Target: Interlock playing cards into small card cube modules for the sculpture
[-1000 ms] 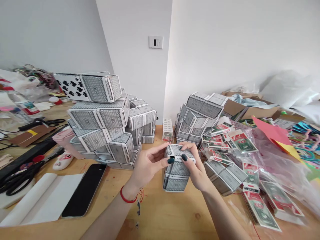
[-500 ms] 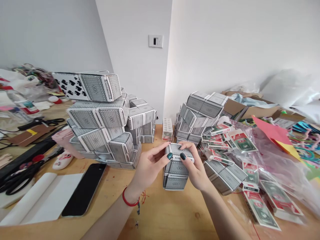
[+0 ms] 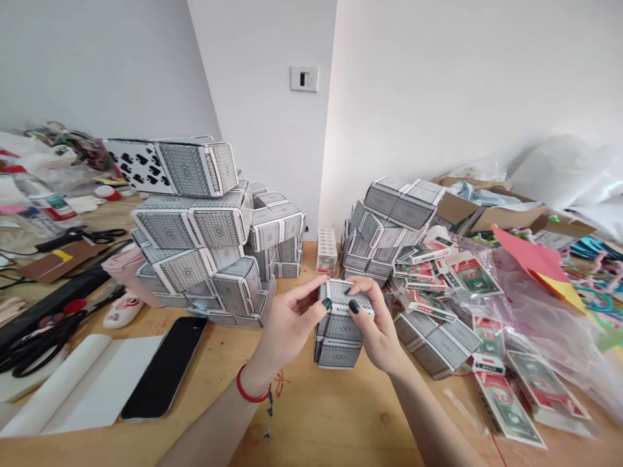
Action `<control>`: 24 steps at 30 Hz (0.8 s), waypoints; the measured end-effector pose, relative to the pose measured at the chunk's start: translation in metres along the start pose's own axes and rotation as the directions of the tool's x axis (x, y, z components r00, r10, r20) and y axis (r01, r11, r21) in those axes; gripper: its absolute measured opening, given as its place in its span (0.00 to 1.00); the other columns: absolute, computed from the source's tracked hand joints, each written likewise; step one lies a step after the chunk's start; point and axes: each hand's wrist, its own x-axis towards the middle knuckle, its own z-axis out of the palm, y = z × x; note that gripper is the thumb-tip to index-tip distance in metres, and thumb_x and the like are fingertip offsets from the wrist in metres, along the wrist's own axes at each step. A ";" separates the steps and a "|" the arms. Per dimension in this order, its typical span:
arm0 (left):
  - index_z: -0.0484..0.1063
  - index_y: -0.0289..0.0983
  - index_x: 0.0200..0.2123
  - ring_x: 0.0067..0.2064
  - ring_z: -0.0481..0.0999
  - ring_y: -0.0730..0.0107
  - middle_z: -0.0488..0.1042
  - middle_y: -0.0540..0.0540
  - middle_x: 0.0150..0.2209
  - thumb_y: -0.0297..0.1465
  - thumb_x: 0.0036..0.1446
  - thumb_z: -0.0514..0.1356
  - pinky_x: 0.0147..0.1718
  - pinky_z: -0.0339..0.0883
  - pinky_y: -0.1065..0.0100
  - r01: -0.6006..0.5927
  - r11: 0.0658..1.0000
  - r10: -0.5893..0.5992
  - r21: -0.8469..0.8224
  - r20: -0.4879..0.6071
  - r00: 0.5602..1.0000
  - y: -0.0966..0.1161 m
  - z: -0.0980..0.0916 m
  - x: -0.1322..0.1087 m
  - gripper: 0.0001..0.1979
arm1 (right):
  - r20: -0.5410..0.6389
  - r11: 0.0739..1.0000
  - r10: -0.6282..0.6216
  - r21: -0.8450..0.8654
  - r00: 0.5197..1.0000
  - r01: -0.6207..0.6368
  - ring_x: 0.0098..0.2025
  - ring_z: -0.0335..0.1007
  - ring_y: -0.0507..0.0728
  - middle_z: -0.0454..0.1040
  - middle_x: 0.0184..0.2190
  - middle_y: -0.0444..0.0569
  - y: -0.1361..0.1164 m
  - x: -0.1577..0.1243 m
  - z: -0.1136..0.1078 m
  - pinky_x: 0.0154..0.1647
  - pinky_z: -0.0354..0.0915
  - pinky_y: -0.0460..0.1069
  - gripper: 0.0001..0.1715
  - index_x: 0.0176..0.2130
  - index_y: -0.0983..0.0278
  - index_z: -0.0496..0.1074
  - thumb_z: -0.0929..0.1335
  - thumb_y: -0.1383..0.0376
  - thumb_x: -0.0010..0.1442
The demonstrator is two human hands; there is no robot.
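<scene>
Between my hands stands a block of folded playing cards (image 3: 339, 353) with grey patterned backs and white edges. My left hand (image 3: 292, 324) grips its upper left side, the thumb on the front top edge. From the right, my right hand (image 3: 379, 327) holds the upper part, thumb on the front edge and fingers bent over the top. To the left rises a tall stack of similar card blocks (image 3: 217, 224). A smaller stack (image 3: 402, 207) is at the back right, and a single card block (image 3: 438, 340) lies beside my right hand.
Boxed card decks (image 3: 470, 275) are piled on plastic wrapping at right. A black phone (image 3: 165, 366), white paper (image 3: 92, 383), black scissors (image 3: 46, 344) and a white mouse (image 3: 122, 310) lie at left. A row of small boxes (image 3: 326, 253) stands near the wall.
The block and both hands have shifted very slightly left. The grip looks the same, and the stacks have not moved.
</scene>
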 end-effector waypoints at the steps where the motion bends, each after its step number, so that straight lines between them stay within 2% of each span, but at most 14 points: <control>1: 0.69 0.37 0.49 0.53 0.68 0.61 0.70 0.46 0.51 0.27 0.50 0.58 0.51 0.65 0.65 0.011 1.000 -0.011 -0.009 0.001 1.000 0.000 0.000 0.000 0.20 | 0.000 1.000 -0.008 -0.015 1.000 0.008 0.43 0.57 0.56 0.59 0.42 0.49 0.000 0.000 0.000 0.44 0.56 0.51 0.07 0.40 0.59 0.59 0.60 0.61 0.61; 6: 0.65 0.39 0.53 0.57 0.63 0.63 0.65 0.48 0.56 0.27 0.52 0.56 0.56 0.58 0.63 0.040 0.996 -0.038 -0.077 0.024 0.999 0.000 0.005 -0.001 0.22 | -0.008 0.991 -0.070 -0.113 0.997 0.069 0.44 0.57 0.57 0.59 0.42 0.50 -0.002 -0.002 0.002 0.45 0.56 0.53 0.06 0.40 0.59 0.58 0.60 0.62 0.60; 13: 0.62 0.41 0.55 0.61 0.56 0.66 0.59 0.50 0.59 0.28 0.59 0.46 0.61 0.48 0.64 -0.145 0.988 0.148 0.045 -0.076 0.986 -0.010 0.016 -0.009 0.21 | -0.034 0.932 -0.209 -0.310 0.977 0.189 0.48 0.55 0.61 0.55 0.44 0.52 -0.001 -0.009 0.014 0.47 0.56 0.59 0.11 0.41 0.60 0.56 0.62 0.65 0.56; 18: 0.61 0.41 0.56 0.61 0.56 0.63 0.61 0.49 0.58 0.28 0.58 0.49 0.60 0.50 0.61 -0.077 0.996 0.075 -0.036 -0.051 0.996 -0.013 0.012 -0.005 0.22 | -0.003 0.867 -0.298 -0.420 0.954 0.269 0.49 0.54 0.62 0.54 0.45 0.53 0.002 -0.011 0.021 0.48 0.56 0.62 0.15 0.42 0.59 0.56 0.64 0.66 0.54; 24: 0.64 0.39 0.54 0.61 0.56 0.61 0.62 0.46 0.58 0.30 0.59 0.49 0.60 0.49 0.60 -0.067 0.984 0.065 -0.164 -0.015 0.998 -0.012 0.010 -0.004 0.20 | 0.034 0.830 -0.344 -0.456 0.938 0.321 0.49 0.55 0.62 0.52 0.45 0.53 0.003 -0.013 0.023 0.47 0.57 0.62 0.18 0.42 0.59 0.55 0.65 0.66 0.53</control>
